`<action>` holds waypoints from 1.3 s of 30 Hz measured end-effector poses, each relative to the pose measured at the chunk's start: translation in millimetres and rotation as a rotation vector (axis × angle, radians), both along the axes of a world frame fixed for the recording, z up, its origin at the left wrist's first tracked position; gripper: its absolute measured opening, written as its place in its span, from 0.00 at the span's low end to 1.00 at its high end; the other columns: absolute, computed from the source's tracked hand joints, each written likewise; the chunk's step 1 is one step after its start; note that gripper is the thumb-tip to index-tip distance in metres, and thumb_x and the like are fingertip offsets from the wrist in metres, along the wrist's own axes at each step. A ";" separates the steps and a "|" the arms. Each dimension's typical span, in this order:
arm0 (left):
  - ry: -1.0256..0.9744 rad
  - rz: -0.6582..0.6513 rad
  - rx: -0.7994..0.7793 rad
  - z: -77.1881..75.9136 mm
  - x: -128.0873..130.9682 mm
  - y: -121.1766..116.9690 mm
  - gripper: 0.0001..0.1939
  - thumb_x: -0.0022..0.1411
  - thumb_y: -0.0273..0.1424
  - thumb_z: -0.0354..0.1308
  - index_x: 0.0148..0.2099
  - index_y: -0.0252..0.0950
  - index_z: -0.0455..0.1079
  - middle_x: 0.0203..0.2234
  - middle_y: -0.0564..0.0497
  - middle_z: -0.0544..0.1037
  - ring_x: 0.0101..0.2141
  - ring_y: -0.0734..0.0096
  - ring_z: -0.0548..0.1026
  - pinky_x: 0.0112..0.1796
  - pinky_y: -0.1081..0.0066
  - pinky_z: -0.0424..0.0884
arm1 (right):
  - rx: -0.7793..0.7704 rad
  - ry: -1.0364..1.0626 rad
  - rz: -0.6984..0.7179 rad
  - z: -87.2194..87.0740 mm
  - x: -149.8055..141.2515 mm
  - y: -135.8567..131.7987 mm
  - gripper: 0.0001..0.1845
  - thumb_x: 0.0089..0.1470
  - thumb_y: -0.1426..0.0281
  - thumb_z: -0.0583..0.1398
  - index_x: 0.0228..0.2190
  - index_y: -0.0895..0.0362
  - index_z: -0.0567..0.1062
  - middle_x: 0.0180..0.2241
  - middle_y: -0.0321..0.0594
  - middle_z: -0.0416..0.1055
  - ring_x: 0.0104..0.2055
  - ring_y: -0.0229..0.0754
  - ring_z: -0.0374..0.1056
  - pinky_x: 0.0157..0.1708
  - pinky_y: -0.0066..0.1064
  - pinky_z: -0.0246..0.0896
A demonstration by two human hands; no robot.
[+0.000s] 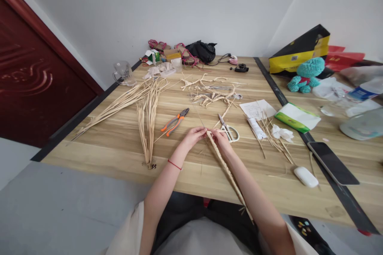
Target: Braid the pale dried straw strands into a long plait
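Straw braid (222,161): upper end between left fingers (200,130), right fingers (216,133).

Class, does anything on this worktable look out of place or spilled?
No spill shows. Oddest are what look like pink-strapped sandals at the far edge, since footwear seldom belongs on a worktable. A crumpled tissue lies untidily by loose straws.

My braid (224,163) was pale straw, my tabletop (119,143) streaked tan, the plastic bag (202,51) at twelve o'clock black, the soft toy (310,67) at two turquoise.
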State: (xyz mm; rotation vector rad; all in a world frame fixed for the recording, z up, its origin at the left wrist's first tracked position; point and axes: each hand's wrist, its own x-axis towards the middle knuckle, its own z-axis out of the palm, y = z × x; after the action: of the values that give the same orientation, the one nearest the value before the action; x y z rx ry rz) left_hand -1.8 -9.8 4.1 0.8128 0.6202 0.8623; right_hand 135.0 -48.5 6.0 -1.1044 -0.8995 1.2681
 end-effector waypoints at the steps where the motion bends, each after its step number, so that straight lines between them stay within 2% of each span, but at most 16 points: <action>1: 0.003 -0.005 0.002 0.1 0.1 0.1 0.12 0.44 0.32 0.66 0.33 0.30 0.75 0.29 0.49 0.76 0.32 0.74 0.71 0.41 0.70 0.63 | -0.008 0.015 0.014 0.5 0.3 0.3 0.18 0.41 0.58 0.62 0.15 0.56 0.64 0.18 0.33 0.59 0.22 0.35 0.53 0.24 0.28 0.49; 5: 0.006 0.000 -0.029 0.1 -1.3 0.8 0.12 0.46 0.31 0.65 0.34 0.30 0.74 0.29 0.48 0.77 0.32 0.73 0.72 0.42 0.68 0.64 | 0.001 -0.026 0.070 5.7 2.6 -0.6 0.19 0.41 0.58 0.62 0.13 0.56 0.62 0.18 0.33 0.59 0.22 0.34 0.53 0.23 0.28 0.48; 11: 0.007 0.017 -0.057 -0.1 -3.7 1.9 0.11 0.49 0.30 0.63 0.35 0.30 0.75 0.31 0.47 0.77 0.33 0.72 0.72 0.41 0.68 0.65 | -0.041 -0.035 0.155 12.5 4.5 -3.4 0.20 0.44 0.58 0.59 0.14 0.55 0.57 0.13 0.29 0.49 0.16 0.32 0.45 0.17 0.28 0.40; 19: -0.028 0.097 -0.043 -1.1 1.8 1.8 0.12 0.45 0.31 0.66 0.32 0.29 0.74 0.28 0.48 0.76 0.32 0.73 0.71 0.40 0.69 0.65 | -0.086 -0.130 0.196 17.1 1.8 -7.1 0.19 0.43 0.56 0.60 0.16 0.56 0.63 0.14 0.29 0.51 0.17 0.31 0.44 0.18 0.28 0.38; 26: -0.119 0.168 -0.082 -10.8 2.6 9.9 0.10 0.47 0.31 0.65 0.32 0.29 0.72 0.27 0.51 0.74 0.31 0.77 0.71 0.36 0.74 0.66 | -0.056 -0.224 0.079 13.3 -0.5 -3.9 0.17 0.44 0.59 0.57 0.15 0.56 0.61 0.14 0.30 0.53 0.18 0.32 0.45 0.18 0.27 0.40; 32: -0.173 0.300 -0.119 -9.5 6.8 11.3 0.08 0.49 0.29 0.64 0.31 0.30 0.71 0.25 0.54 0.72 0.23 0.84 0.66 0.29 0.78 0.64 | 0.052 -0.363 -0.013 10.8 -7.6 -1.9 0.17 0.46 0.60 0.55 0.14 0.56 0.60 0.15 0.31 0.53 0.21 0.34 0.49 0.21 0.27 0.46; 39: -0.130 0.222 -0.119 -2.5 -0.8 16.2 0.10 0.54 0.35 0.59 0.34 0.32 0.68 0.27 0.52 0.73 0.21 0.83 0.65 0.27 0.77 0.63 | 0.114 -0.438 -0.046 6.3 -12.7 -7.7 0.18 0.48 0.58 0.54 0.16 0.56 0.62 0.16 0.32 0.54 0.23 0.36 0.52 0.24 0.28 0.49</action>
State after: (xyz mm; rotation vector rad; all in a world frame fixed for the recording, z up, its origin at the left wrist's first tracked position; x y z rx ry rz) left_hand -2.6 6.4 1.5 0.5821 0.6476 1.0608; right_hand 122.3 -56.2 12.3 -1.3288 -1.2474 0.9372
